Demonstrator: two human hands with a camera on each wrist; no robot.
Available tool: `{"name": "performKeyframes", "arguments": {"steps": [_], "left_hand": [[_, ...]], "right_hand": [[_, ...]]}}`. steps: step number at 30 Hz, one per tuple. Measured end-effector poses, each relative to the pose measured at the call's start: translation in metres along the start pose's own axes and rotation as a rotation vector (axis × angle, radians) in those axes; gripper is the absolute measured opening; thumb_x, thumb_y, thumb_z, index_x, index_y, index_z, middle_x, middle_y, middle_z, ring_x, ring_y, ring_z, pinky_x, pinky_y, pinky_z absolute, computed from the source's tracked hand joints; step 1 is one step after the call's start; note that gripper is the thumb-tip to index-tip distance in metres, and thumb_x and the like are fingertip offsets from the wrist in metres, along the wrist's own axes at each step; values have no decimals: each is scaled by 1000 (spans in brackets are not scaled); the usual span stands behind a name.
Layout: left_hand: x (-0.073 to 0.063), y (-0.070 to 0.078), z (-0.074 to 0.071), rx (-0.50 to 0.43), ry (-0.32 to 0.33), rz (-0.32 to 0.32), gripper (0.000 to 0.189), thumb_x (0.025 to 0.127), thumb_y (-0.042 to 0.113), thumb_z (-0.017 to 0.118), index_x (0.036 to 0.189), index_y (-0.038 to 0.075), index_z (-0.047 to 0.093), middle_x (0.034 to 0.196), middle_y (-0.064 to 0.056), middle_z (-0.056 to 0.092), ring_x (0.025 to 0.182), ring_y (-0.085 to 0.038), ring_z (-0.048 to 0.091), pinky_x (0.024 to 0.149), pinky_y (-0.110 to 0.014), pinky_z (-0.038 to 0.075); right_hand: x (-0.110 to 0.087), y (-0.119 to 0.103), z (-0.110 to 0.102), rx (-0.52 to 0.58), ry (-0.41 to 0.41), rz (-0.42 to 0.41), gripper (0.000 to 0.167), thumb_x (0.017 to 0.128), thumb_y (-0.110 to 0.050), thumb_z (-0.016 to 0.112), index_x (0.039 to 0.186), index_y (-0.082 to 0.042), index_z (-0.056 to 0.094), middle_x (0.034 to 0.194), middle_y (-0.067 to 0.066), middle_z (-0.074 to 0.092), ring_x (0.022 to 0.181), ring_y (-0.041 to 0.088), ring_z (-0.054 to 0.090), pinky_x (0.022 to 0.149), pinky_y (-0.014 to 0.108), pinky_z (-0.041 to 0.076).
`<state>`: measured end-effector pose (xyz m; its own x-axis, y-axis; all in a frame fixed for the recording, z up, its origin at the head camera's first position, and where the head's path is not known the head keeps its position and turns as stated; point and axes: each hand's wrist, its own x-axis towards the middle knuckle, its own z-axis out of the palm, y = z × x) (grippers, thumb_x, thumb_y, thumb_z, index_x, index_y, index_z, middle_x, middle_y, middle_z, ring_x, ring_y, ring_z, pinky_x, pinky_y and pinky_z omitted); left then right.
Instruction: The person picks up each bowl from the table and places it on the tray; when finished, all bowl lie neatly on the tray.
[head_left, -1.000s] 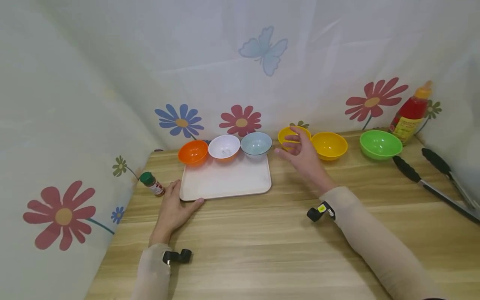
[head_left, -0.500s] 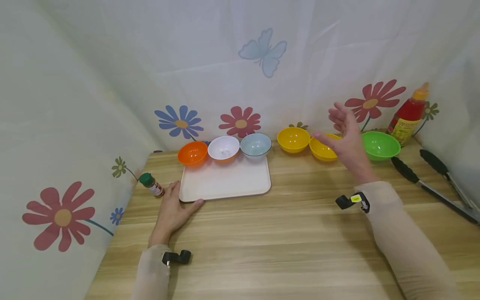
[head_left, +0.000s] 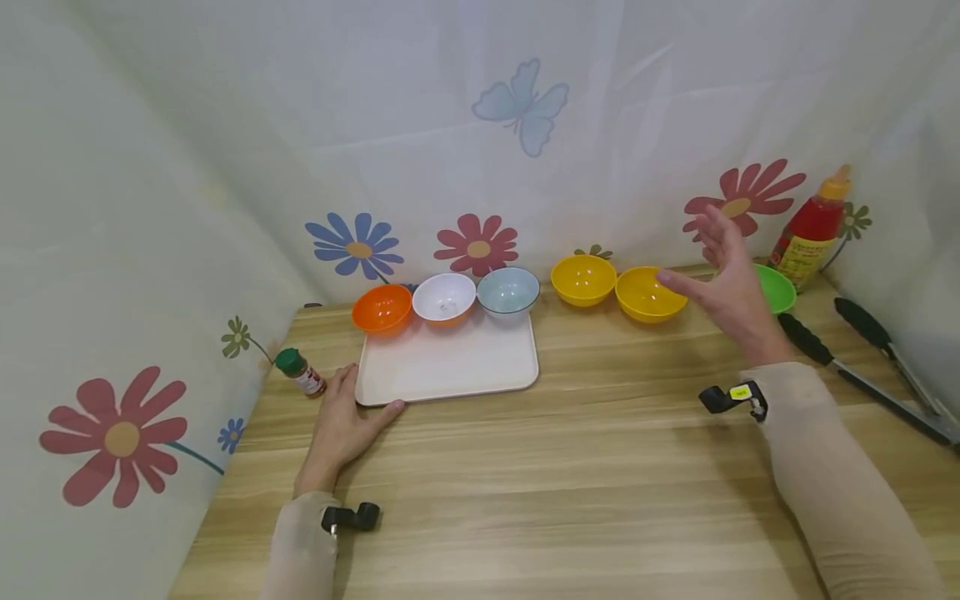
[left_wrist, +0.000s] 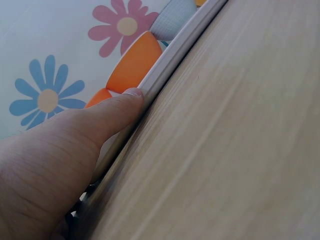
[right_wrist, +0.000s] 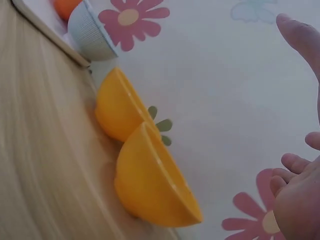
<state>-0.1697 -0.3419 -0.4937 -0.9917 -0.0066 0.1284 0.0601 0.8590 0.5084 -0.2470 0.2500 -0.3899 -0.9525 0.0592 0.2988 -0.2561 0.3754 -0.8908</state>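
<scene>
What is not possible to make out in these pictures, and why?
Head view: left part of the green bowl, hidden behind the right hand.
Head view: one end of the tongs, cut off by the right edge.
Head view: label on the red bottle, too small to read.
Head view: marks inside the white bowl, too small to identify.
Right wrist view: part of the right hand, cut off by the right edge.

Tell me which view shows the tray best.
The head view: it shows most of the tray from above, with bowls covering its far side. The left wrist view gives just its edge, partly behind the left hand; the right wrist view, just a cropped part.
</scene>
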Motion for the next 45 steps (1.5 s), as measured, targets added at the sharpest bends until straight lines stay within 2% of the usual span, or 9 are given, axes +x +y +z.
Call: {"name": "performKeyframes", "arguments": {"steps": [10, 16, 23, 27, 33, 39, 45], "left_hand": [[0, 0, 0, 1, 10, 12, 115, 95, 66, 81, 170, -6, 33, 171, -30, 34, 157, -50, 37, 132, -67, 29], [0, -1, 1, -1, 9, 13, 115, 95, 67, 81, 170, -5, 33, 171, -30, 34, 157, -50, 38, 132, -68, 30], [-2, 0, 0, -6, 15, 19, 113, 95, 66, 82, 170, -4, 35, 172, -30, 34, 157, -51, 38, 131, -69, 30], [-2, 1, 0, -6, 11, 17, 112, 95, 66, 81, 170, -4, 35, 173, -30, 33, 158, -51, 37, 131, -69, 30], [-1, 1, 1, 5, 4, -1, 114, 96, 68, 79, 171, -4, 32, 175, -30, 30, 160, -51, 34, 132, -69, 29], [-1, 2, 1, 4, -7, -15, 116, 96, 69, 78, 172, -3, 31, 175, -30, 29, 160, -51, 33, 132, -69, 28], [0, 1, 1, -5, 6, 3, 115, 96, 68, 80, 172, -3, 31, 173, -30, 31, 159, -51, 35, 132, -69, 29]], "right_hand": [[4, 38, 12, 21, 11, 99, 106, 99, -45, 87, 179, -19, 22, 185, 5, 26, 170, 31, 26, 138, 58, 24], [4, 54, 19, -17, -47, 149, 114, 97, -44, 88, 180, -18, 14, 187, 7, 18, 171, 38, 18, 137, 64, 18], [0, 68, 27, -58, -88, 205, 125, 95, -52, 89, 180, -14, 6, 187, 13, 11, 171, 43, 16, 137, 66, 18], [-1, 73, 30, -97, -105, 201, 127, 94, -54, 89, 179, -9, 6, 186, 20, 12, 169, 47, 19, 136, 67, 19], [-2, 76, 31, -123, -129, 171, 123, 93, -50, 91, 177, -4, 13, 178, 29, 27, 157, 52, 35, 134, 70, 24], [-4, 80, 32, -123, -133, 185, 124, 90, -54, 93, 177, -7, 17, 175, 26, 34, 153, 48, 40, 132, 70, 29], [-1, 85, 32, -101, -131, 182, 125, 88, -56, 94, 176, -7, 21, 175, 24, 36, 154, 46, 41, 132, 69, 29]]}}
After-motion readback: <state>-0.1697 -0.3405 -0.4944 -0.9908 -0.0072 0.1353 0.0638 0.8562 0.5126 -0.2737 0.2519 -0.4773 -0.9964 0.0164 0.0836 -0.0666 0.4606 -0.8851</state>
